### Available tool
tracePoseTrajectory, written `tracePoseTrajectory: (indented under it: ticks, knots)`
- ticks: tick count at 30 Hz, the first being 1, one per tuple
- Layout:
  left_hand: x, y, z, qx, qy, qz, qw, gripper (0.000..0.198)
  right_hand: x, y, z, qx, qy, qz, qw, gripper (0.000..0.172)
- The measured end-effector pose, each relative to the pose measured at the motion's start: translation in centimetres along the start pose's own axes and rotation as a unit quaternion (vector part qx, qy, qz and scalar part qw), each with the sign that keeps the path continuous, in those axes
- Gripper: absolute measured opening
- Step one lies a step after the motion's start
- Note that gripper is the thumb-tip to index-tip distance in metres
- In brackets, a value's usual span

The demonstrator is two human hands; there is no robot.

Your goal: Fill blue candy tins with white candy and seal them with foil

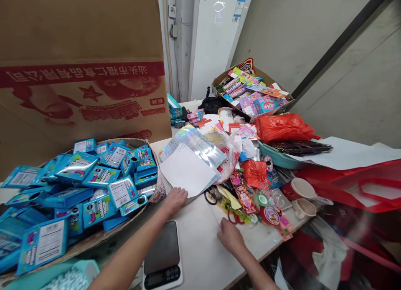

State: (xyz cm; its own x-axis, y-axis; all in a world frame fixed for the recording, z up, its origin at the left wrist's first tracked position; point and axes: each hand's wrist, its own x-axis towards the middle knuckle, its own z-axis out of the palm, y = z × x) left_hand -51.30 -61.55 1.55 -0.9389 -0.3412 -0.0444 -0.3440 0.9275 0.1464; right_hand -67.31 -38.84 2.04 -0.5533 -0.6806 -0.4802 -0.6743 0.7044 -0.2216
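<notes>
My left hand [175,199] rests on the white table [200,244] at the near edge of a stack of white and holographic flat bags [189,162], its fingers curled down onto the bags' edge. Whether it grips them is hidden. My right hand [230,235] lies lower on the table, fingers bent, next to red-handled scissors [236,218] and a yellow packet. Nothing shows inside it. A digital kitchen scale [163,256] sits between my forearms.
A shallow carton heaped with blue boxed packets [78,185] stands at the left. A tall printed carton [84,64] rises behind it. Toy packets, an orange bag [283,126], paper cups [302,189], a teal tray and a red bag crowd the right side.
</notes>
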Motion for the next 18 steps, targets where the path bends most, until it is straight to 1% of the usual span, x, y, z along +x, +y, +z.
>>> tracePoseTrajectory:
  ticks: [2,3,5,6,8,9,11,13,15,17,18]
  knots:
    - [-0.2,0.5,-1.3,-0.021,0.015,-0.018,1.0,0.03,-1.1,2.5,1.1,0.126,-0.004,0.012,0.992,0.003]
    - [-0.4,1.1,-1.9,-0.034,0.03,-0.025,0.999,0.032,-1.7,3.6,1.6,0.206,-0.016,0.02,0.978,0.004]
    - [-1.4,3.2,-2.7,-0.061,0.076,-0.024,0.995,0.034,-3.1,5.6,2.5,0.36,-0.049,0.035,0.931,0.014]
    - [-2.1,4.8,-2.8,-0.069,0.102,-0.013,0.992,0.034,-4.0,6.4,2.7,0.422,-0.061,0.045,0.903,0.02]
    - [-3.9,9.2,-2.7,-0.063,0.14,0.033,0.988,0.035,-5.8,7.8,2.6,0.506,-0.069,0.07,0.857,0.033]
    - [-4.8,11.8,-2.4,-0.051,0.145,0.059,0.986,0.035,-6.6,8.4,2.4,0.532,-0.068,0.085,0.84,0.038]
    - [-6.5,17.4,-1.5,-0.034,0.134,0.095,0.986,0.034,-7.8,9.5,1.7,0.571,-0.066,0.112,0.811,0.045]
    - [-7.3,22.6,-0.4,-0.039,0.102,0.098,0.989,0.033,-8.3,10.8,1.0,0.604,-0.055,0.119,0.786,0.051]
    - [-7.2,26.9,0.7,-0.057,0.065,0.081,0.993,0.033,-8.1,12.1,0.2,0.627,-0.039,0.112,0.77,0.054]
    - [-6.5,29.8,1.6,-0.075,0.045,0.063,0.994,0.033,-7.4,13.4,-0.7,0.629,-0.033,0.104,0.77,0.051]
    - [-6.0,30.9,1.9,-0.083,0.039,0.053,0.994,0.032,-7.0,14.0,-1.1,0.622,-0.033,0.1,0.776,0.048]
